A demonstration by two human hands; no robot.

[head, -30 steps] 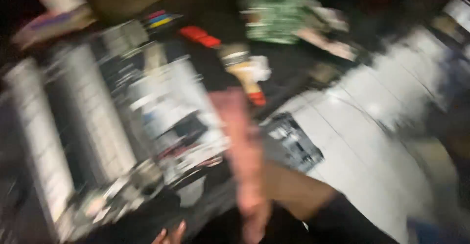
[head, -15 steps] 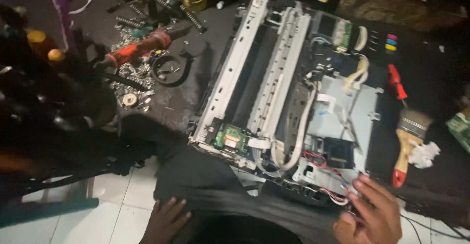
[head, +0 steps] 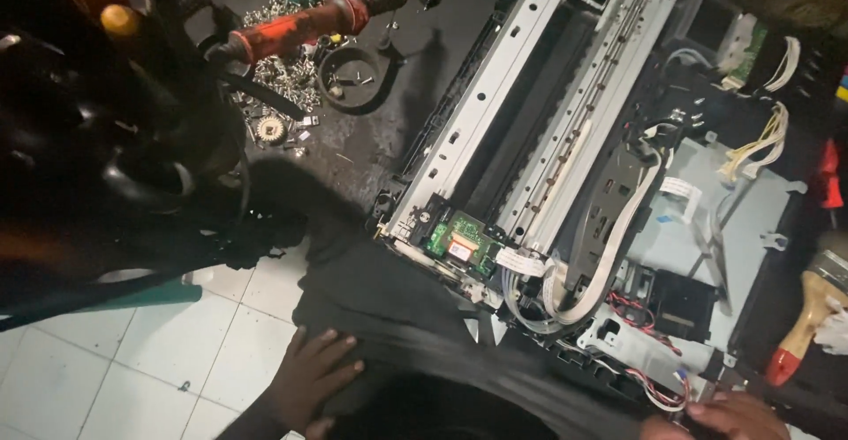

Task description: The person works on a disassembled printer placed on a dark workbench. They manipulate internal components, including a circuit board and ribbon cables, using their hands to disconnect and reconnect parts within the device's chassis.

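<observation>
One head-worn camera looks steeply down from close above, tilted so the opened printer runs diagonally across the dark mat. White floor tiles fill the lower left corner; both hands sit at the bottom edge.

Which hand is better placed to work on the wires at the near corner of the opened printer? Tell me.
Probably the right hand: its fingers rest at the near corner of the opened printer, beside the red-and-black wires. The left hand lies flat on dark cloth, apart from the printer.
</observation>
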